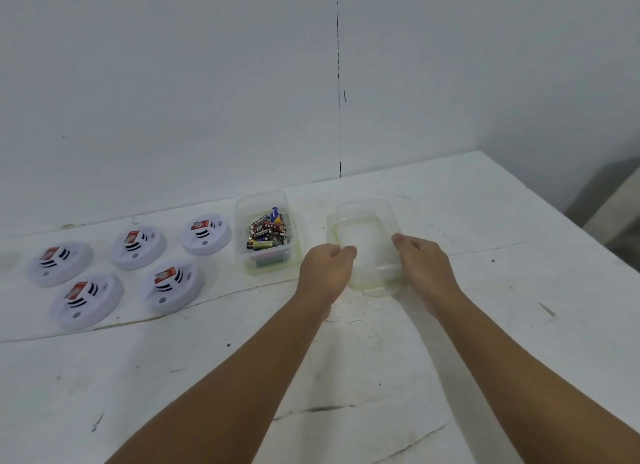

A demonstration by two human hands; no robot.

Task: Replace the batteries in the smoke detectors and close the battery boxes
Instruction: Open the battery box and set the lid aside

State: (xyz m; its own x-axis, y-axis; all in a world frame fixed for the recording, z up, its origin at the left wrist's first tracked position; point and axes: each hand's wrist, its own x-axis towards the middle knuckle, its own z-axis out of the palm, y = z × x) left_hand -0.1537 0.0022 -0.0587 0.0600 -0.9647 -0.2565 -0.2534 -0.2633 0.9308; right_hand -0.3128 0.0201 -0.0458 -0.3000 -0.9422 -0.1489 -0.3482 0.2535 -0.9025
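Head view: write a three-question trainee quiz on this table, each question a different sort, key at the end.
1. How many smoke detectors lie on the table?
2. True or false: the battery box holding the batteries has its lid on.
3. Which thing do the left hand and right hand hold? A) a detector B) the empty clear box C) a battery

Key: 1. Five, left of the battery box. 2. False; it stands open. 3. B; one hand grips each side.
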